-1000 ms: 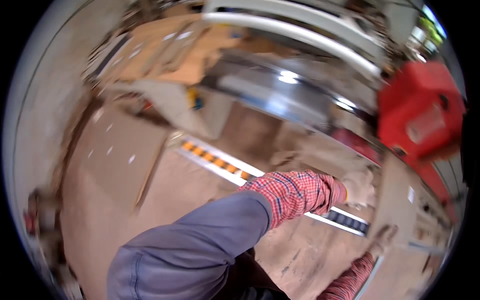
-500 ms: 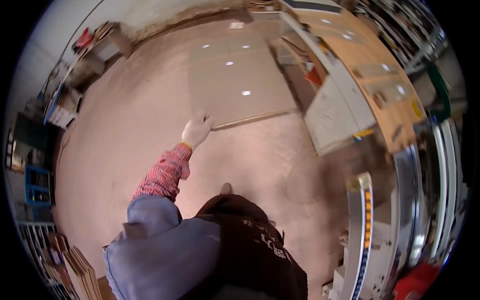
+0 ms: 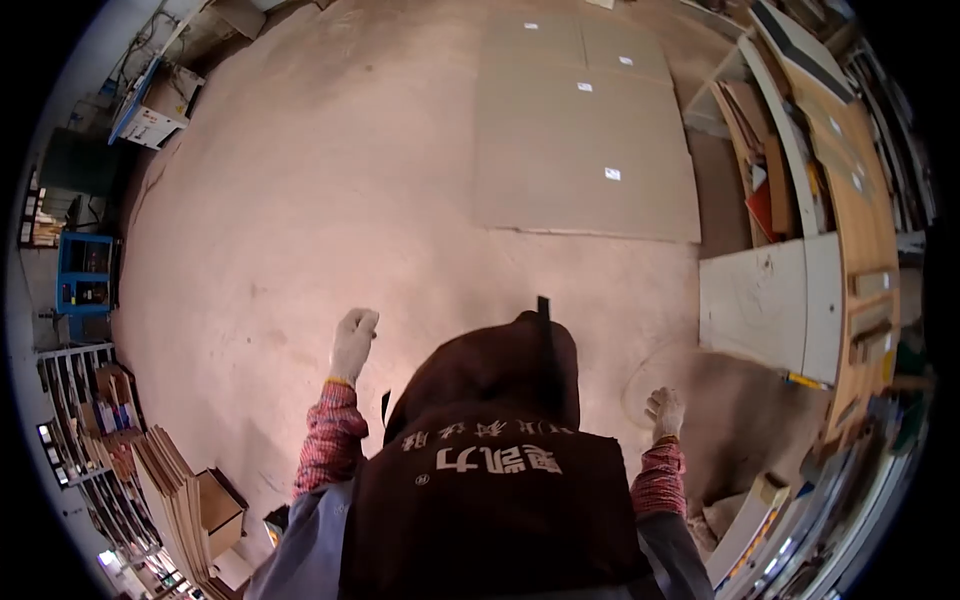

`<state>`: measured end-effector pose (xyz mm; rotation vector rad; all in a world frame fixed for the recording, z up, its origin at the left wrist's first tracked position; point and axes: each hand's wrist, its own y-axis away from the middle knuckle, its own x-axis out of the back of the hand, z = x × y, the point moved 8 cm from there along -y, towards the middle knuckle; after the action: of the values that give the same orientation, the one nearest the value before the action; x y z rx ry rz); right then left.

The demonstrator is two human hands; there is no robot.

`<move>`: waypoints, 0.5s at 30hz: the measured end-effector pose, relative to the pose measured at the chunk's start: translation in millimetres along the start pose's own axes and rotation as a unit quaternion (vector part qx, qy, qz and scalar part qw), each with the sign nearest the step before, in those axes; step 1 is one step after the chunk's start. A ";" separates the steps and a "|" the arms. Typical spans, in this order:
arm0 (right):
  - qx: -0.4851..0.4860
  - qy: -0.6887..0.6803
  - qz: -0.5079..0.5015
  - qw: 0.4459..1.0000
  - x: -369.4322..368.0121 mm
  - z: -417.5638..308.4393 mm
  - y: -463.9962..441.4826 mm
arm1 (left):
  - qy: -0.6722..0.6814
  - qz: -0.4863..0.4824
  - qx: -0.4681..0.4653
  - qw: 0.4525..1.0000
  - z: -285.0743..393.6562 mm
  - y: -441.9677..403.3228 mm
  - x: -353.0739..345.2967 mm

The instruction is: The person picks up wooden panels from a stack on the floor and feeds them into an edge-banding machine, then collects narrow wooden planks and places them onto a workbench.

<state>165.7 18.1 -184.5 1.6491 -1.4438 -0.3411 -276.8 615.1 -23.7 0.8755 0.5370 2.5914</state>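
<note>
My left hand, in a white glove, hangs above the floor left of my dark apron. Its fingers are curled in, and nothing shows in them. My right hand, gloved the same way, is held to the right of the apron with its fingers also bent closed and nothing visible in it. Ahead, beyond both hands, flat cardboard with several small white labels lies on the floor. Neither hand touches it.
A wooden-topped workbench with a white cabinet stands on the right. Long metal profiles are stacked at lower right. Cardboard sheets lean at lower left, near a blue frame and a white box.
My left hand has come away from the cardboard's near edge and back toward my body. My right hand has come into view. The view has tilted down and turned left.
</note>
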 end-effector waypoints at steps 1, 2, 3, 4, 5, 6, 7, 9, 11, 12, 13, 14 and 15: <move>0.003 0.001 -0.005 1.000 -26.3 -17.0 -3.9 | 0.016 0.004 0.031 0.999 -11.3 -8.6 2.5; 0.009 0.036 -0.043 0.998 -65.3 -29.5 -10.6 | 0.031 0.005 0.060 0.998 -22.3 -25.0 7.3; 0.014 0.065 -0.080 0.995 -97.7 -35.9 -19.1 | 0.041 -0.004 0.080 0.996 -23.6 -30.6 4.8; 0.015 0.055 -0.082 0.995 -125.5 -36.7 -32.9 | 0.049 -0.015 0.098 0.994 -22.6 -35.4 -1.7; -0.020 0.045 -0.132 0.990 -163.3 -25.9 -43.9 | 0.037 -0.027 0.109 0.993 -24.7 -44.4 -4.5; -0.055 0.033 -0.180 0.982 -200.8 -21.3 -47.3 | 0.023 -0.042 0.120 0.992 -24.7 -61.5 -5.3; -0.007 0.102 -0.216 0.971 -239.8 -33.7 -42.0 | 0.019 -0.056 0.131 0.990 -20.5 -84.6 -5.5; -0.070 0.108 -0.178 0.976 -311.3 -60.9 -8.8 | 0.017 -0.090 0.146 0.985 -14.2 -133.3 -3.3; -0.088 0.094 -0.198 0.972 -359.3 -54.6 -5.2 | -0.038 -0.127 0.153 0.979 18.3 -174.3 12.2; -0.083 0.090 -0.231 0.965 -388.3 -76.6 8.2 | -0.068 -0.154 0.146 0.975 41.6 -206.6 8.1; -0.080 0.087 -0.249 0.961 -407.6 -96.5 21.2 | -0.047 -0.178 0.113 0.976 45.4 -246.1 12.0; -0.076 0.091 -0.253 0.960 -421.6 -116.4 30.8 | -0.006 -0.149 0.083 0.985 73.7 -272.8 17.3; -0.078 0.114 -0.252 0.958 -433.3 -132.5 30.8 | -0.013 -0.120 0.073 0.990 101.6 -299.3 22.5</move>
<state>116.1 467.0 -231.9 1.8434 -0.7914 -0.5152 -167.9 908.4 -74.1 0.8341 0.7825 2.3431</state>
